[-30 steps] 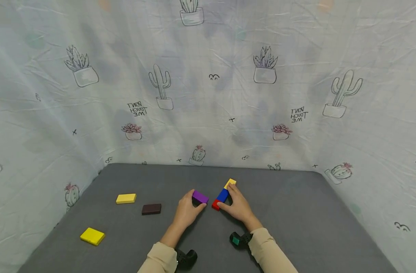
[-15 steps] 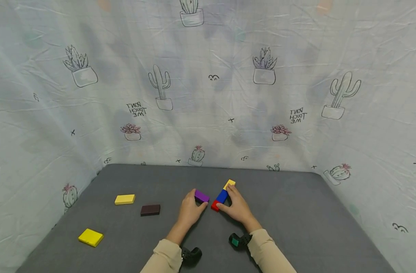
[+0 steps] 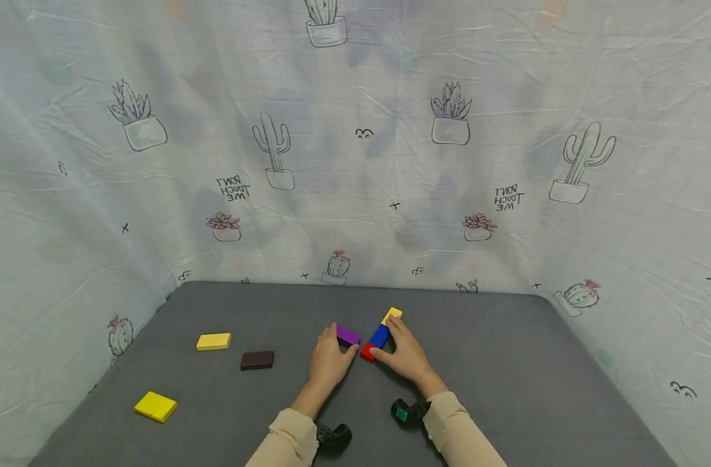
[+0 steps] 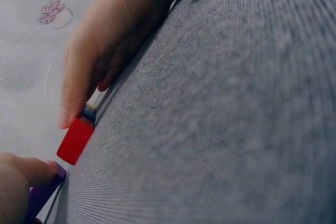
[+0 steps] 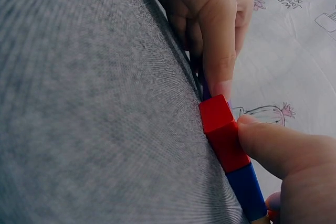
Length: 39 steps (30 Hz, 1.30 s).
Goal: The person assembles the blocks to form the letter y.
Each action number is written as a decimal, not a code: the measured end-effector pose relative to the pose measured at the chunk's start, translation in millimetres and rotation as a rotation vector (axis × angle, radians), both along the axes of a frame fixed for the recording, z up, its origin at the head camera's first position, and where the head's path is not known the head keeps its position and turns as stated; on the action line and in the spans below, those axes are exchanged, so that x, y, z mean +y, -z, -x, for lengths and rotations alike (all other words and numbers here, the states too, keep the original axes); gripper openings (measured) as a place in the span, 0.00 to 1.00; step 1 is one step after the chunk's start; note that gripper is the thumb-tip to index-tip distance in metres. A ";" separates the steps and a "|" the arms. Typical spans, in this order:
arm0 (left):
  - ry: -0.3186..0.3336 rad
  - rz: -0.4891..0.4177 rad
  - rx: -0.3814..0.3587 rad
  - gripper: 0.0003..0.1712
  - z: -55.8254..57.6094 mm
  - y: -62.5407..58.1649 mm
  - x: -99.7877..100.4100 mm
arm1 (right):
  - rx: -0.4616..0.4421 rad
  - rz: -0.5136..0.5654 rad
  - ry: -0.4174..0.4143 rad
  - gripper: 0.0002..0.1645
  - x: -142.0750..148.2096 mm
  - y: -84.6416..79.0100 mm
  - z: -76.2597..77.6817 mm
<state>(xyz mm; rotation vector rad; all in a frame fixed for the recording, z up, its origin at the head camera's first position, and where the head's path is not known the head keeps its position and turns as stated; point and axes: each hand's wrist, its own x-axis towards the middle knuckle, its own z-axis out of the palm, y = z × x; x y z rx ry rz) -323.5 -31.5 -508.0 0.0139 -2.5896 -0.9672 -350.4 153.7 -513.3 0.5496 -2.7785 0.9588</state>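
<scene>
In the head view my left hand (image 3: 327,360) pinches a purple block (image 3: 348,335) between thumb and fingers, low on the table. Just right of it, a red block (image 3: 368,352), a blue block (image 3: 380,336) and a yellow block (image 3: 393,314) form one slanting row, end to end. Across that row lies my right hand (image 3: 408,355), thumb at the red end and fingertips by the yellow one. The purple block's right end is very close to the red block (image 5: 226,135); whether they touch I cannot tell. Fingers partly hide the purple block (image 4: 44,195) in the left wrist view.
To the left on the grey table (image 3: 507,389) lie a pale yellow block (image 3: 213,342), a dark brown block (image 3: 257,360) and a bright yellow block (image 3: 156,407). Black wrist devices sit under both forearms. A printed curtain (image 3: 355,162) stands behind the table.
My left hand has slid a little to the right with the purple block, narrowing the gap to the red block. The right hand and its row have stayed nearly still.
</scene>
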 end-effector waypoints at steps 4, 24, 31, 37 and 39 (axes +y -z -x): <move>-0.004 -0.001 -0.016 0.41 0.7 1.8 2.1 | -0.008 0.001 0.003 0.51 -0.2 -1.1 -0.5; 0.034 -0.061 -0.031 0.41 -0.5 2.6 6.5 | -0.010 0.003 0.000 0.52 -0.8 -1.8 0.0; 0.050 -0.055 -0.002 0.41 -1.5 3.8 5.2 | 0.006 0.012 -0.003 0.50 -0.2 -3.5 0.3; 0.082 -0.044 -0.002 0.41 -4.3 5.1 2.5 | 0.005 0.012 -0.019 0.50 -0.1 -4.7 -1.6; 0.091 -0.048 -0.014 0.41 -5.1 5.7 1.2 | -0.002 0.007 -0.020 0.51 -0.2 -4.6 -1.8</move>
